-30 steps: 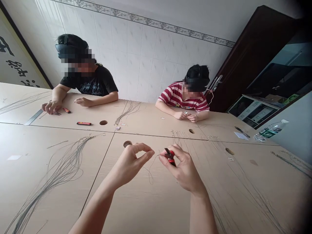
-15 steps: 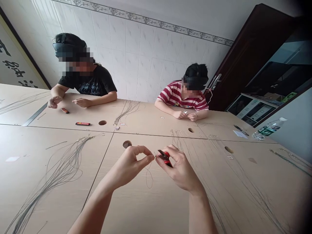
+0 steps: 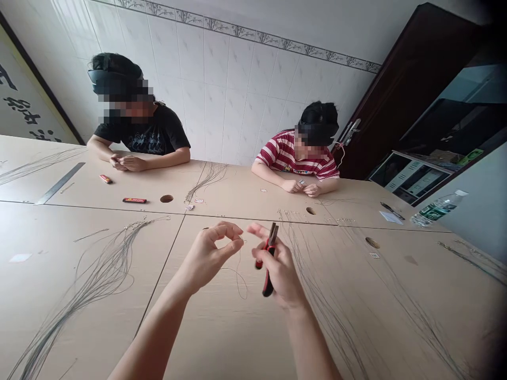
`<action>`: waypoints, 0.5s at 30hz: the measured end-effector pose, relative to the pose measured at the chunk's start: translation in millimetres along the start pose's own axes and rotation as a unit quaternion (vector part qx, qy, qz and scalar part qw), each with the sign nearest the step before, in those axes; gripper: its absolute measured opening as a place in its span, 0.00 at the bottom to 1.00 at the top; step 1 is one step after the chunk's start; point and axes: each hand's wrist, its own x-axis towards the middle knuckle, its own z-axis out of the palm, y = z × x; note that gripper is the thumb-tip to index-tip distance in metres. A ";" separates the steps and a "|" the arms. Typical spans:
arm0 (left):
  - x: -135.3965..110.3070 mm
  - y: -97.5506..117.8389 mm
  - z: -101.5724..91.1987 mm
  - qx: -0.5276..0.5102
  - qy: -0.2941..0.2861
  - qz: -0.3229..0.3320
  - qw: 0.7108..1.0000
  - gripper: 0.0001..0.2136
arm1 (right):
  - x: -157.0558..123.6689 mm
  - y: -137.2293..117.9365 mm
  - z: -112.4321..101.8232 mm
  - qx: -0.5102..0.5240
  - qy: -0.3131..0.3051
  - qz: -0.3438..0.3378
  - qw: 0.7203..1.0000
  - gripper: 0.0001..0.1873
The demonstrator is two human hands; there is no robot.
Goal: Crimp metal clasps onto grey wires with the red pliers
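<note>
Between thumb and forefinger, my left hand pinches one end of a thin cord, which hangs below in a loose loop. A tiny bit of the end sticks out past the fingertips, too small to make out. My right hand holds small pliers with red and black handles, their dark metal jaws pointing up and away. Its forefinger and thumb reach toward the left hand, slightly blurred, and the two hands are a short gap apart over the table.
Bundles of thin cords lie at left and right. Two people sit across the table, one in a black shirt, one in a striped shirt. A water bottle, a ruler and a red-black case lie around.
My hands have drawn apart, and the pliers have swung upright in my right hand, away from the cord's end. Across the table, the left person's hands have come together.
</note>
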 end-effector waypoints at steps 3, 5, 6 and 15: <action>0.6 -1.3 2.3 -0.075 0.018 -0.021 0.997 0.11 | -6.4 8.0 14.8 0.206 -0.073 0.123 0.968 0.24; 2.9 -0.7 5.7 -0.125 0.046 -0.034 0.990 0.11 | -16.8 8.5 15.9 0.267 -0.143 0.168 0.938 0.21; 5.7 -0.1 7.9 -0.144 0.064 -0.038 0.987 0.11 | -23.9 7.8 12.6 0.278 -0.166 0.180 0.929 0.19; 85.4 -1.7 56.5 -0.290 0.055 -0.069 0.953 0.12 | -136.1 24.3 -103.0 0.211 0.057 0.206 0.954 0.14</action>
